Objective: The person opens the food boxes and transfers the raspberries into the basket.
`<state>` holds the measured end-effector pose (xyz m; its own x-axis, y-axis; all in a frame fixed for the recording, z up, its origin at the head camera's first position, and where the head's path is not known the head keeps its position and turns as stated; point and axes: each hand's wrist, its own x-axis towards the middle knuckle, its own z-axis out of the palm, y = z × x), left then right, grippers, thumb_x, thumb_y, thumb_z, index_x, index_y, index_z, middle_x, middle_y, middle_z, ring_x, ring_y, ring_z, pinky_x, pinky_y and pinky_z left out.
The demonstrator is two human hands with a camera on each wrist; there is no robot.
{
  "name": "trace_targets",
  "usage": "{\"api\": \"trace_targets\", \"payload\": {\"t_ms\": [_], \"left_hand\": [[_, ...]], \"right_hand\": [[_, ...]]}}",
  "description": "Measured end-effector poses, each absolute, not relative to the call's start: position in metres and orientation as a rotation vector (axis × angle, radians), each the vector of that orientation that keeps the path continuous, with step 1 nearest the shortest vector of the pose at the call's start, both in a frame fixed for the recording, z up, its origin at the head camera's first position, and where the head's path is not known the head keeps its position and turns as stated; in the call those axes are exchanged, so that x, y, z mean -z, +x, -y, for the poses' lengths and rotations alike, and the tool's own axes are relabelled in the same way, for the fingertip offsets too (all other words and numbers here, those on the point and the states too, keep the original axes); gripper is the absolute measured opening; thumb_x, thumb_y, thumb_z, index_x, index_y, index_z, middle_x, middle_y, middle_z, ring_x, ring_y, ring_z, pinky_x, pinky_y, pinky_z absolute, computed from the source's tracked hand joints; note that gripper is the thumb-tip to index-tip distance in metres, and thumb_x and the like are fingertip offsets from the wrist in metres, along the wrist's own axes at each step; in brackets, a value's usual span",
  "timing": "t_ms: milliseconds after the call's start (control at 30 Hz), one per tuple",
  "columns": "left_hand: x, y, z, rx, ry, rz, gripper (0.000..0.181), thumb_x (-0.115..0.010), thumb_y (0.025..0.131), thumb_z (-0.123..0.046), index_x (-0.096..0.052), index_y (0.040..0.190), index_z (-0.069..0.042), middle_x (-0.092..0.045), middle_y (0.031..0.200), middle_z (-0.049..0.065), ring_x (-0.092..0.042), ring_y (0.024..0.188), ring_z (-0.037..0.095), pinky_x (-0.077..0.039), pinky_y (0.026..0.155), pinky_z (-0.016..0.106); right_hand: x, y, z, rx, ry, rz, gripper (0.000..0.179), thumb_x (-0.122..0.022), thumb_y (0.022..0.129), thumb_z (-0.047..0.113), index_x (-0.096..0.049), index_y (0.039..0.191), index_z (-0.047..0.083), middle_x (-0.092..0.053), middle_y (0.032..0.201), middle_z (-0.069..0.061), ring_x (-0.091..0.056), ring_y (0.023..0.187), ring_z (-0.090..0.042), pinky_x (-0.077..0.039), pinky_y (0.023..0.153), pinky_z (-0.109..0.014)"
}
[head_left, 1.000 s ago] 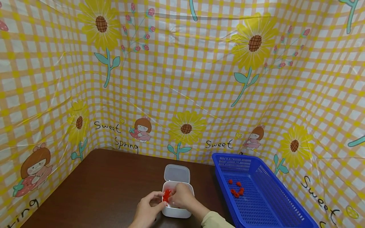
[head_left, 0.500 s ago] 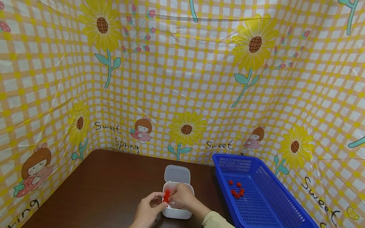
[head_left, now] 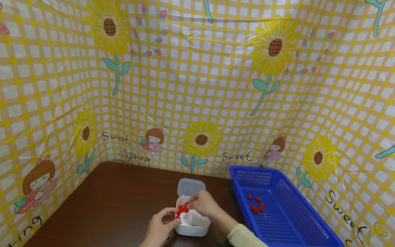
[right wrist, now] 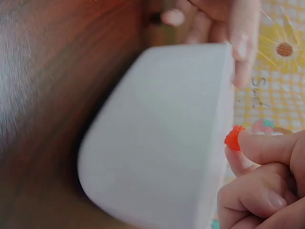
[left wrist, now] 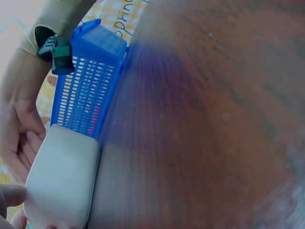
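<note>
A white lidded box (head_left: 191,231) stands on the table, several red raspberries (head_left: 180,209) gathered along its left inner side. Its translucent lid (head_left: 191,187) is flipped back behind it. My left hand (head_left: 158,227) holds the box at its left side, thumb near the front and fingers farther back. Above the opening, my right hand (head_left: 207,206) pinches one red raspberry (right wrist: 232,138) between thumb and forefinger. The right wrist view shows it just outside the box's rim line. Both wrist views see mainly the box's outer wall, so its inside is hidden there.
To the right stands a blue perforated basket (head_left: 287,216) with several raspberries (head_left: 258,199) in its left part. The dark brown table (head_left: 123,195) stretches left of the box. A checked cloth with sunflowers (head_left: 200,85) surrounds the table's back and sides.
My right hand has risen out of the box and shifted slightly right, bringing a raspberry up between its fingertips. The left hand stays on the box.
</note>
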<state>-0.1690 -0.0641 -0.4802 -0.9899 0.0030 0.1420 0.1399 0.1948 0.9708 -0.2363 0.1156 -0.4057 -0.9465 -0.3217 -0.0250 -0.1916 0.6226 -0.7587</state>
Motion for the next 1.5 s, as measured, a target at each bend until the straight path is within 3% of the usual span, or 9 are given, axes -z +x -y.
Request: {"api": "trace_targets", "payload": {"t_ms": [200, 433, 733, 1000, 1100, 1167, 1233, 1333, 1500], "left_hand": [[0.48, -0.169, 0.064, 1.929, -0.132, 2.344, 0.033, -0.08, 0.085, -0.017, -0.07, 0.115, -0.007, -0.069, 0.096, 0.008, -0.065, 0.08, 0.017, -0.051, 0.065, 0.026], [0.479, -0.169, 0.063, 1.906, -0.116, 2.347, 0.032, -0.081, 0.084, -0.019, -0.071, 0.112, -0.01, -0.069, 0.096, 0.007, -0.064, 0.079, 0.017, -0.051, 0.064, 0.025], [0.479, -0.169, 0.063, 1.912, -0.101, 2.354, 0.032, -0.08, 0.084, -0.017, -0.071, 0.114, -0.009, -0.069, 0.097, 0.008, -0.064, 0.08, 0.017, -0.051, 0.064, 0.027], [0.48, -0.17, 0.064, 1.914, -0.092, 2.359, 0.033, -0.08, 0.084, -0.018, -0.071, 0.114, -0.008, -0.069, 0.096, 0.007, -0.063, 0.08, 0.017, -0.051, 0.065, 0.027], [0.48, -0.17, 0.064, 1.918, -0.092, 2.358, 0.033, -0.08, 0.084, -0.017, -0.071, 0.114, -0.008, -0.069, 0.095, 0.007, -0.064, 0.08, 0.017, -0.051, 0.065, 0.027], [0.48, -0.171, 0.063, 1.916, -0.094, 2.359, 0.033, -0.08, 0.084, -0.017, -0.071, 0.114, -0.007, -0.069, 0.095, 0.007, -0.064, 0.081, 0.017, -0.052, 0.065, 0.027], [0.481, -0.172, 0.064, 1.914, -0.093, 2.362, 0.033, -0.08, 0.084, -0.017, -0.071, 0.114, -0.007, -0.069, 0.096, 0.007, -0.064, 0.081, 0.016, -0.052, 0.066, 0.027], [0.481, -0.173, 0.064, 1.913, -0.093, 2.367, 0.033, -0.081, 0.084, -0.018, -0.071, 0.114, -0.007, -0.069, 0.096, 0.007, -0.065, 0.082, 0.016, -0.053, 0.068, 0.028], [0.481, -0.175, 0.064, 1.928, -0.085, 2.364, 0.034, -0.08, 0.084, -0.018, -0.07, 0.115, -0.008, -0.069, 0.099, 0.01, -0.065, 0.082, 0.017, -0.053, 0.067, 0.029]], "right_hand": [[0.384, -0.244, -0.133, 1.23, -0.333, -2.701, 0.007, -0.075, 0.085, 0.005, -0.077, 0.09, 0.0, -0.066, 0.075, -0.002, -0.046, 0.059, -0.012, -0.036, 0.047, -0.024], [0.361, -0.255, -0.155, 1.343, -0.197, -2.655, 0.01, -0.071, 0.089, 0.005, -0.074, 0.098, 0.001, -0.034, 0.053, 0.006, -0.021, 0.043, -0.008, -0.02, 0.041, -0.022], [0.343, -0.27, -0.192, 1.377, -0.126, -2.7, 0.015, -0.068, 0.091, 0.005, -0.074, 0.103, 0.0, -0.046, 0.06, 0.005, -0.018, 0.044, -0.008, -0.02, 0.043, -0.023], [0.337, -0.282, -0.225, 1.365, -0.039, -2.717, 0.024, -0.065, 0.095, 0.009, -0.069, 0.116, -0.002, -0.029, 0.054, 0.008, -0.019, 0.044, -0.008, -0.022, 0.043, -0.023], [0.336, -0.288, -0.239, 1.34, -0.017, -2.727, 0.026, -0.064, 0.097, 0.01, -0.068, 0.119, -0.002, -0.033, 0.055, 0.008, -0.02, 0.043, -0.008, -0.024, 0.044, -0.025], [0.337, -0.292, -0.248, 1.337, -0.002, -2.731, 0.027, -0.063, 0.097, 0.011, -0.067, 0.121, -0.002, -0.046, 0.06, 0.007, -0.021, 0.043, -0.008, -0.025, 0.044, -0.026], [0.34, -0.296, -0.257, 1.334, 0.015, -2.739, 0.027, -0.064, 0.097, 0.011, -0.068, 0.12, -0.003, -0.06, 0.071, 0.001, -0.022, 0.044, -0.008, -0.026, 0.044, -0.026], [0.343, -0.302, -0.269, 1.314, 0.037, -2.765, 0.027, -0.064, 0.097, 0.012, -0.069, 0.119, -0.003, -0.068, 0.085, -0.005, -0.024, 0.044, -0.008, -0.027, 0.045, -0.025], [0.347, -0.305, -0.286, 1.253, 0.053, -2.804, 0.026, -0.064, 0.097, 0.01, -0.068, 0.116, -0.007, -0.058, 0.067, 0.0, -0.026, 0.043, -0.007, -0.029, 0.044, -0.024]]}}
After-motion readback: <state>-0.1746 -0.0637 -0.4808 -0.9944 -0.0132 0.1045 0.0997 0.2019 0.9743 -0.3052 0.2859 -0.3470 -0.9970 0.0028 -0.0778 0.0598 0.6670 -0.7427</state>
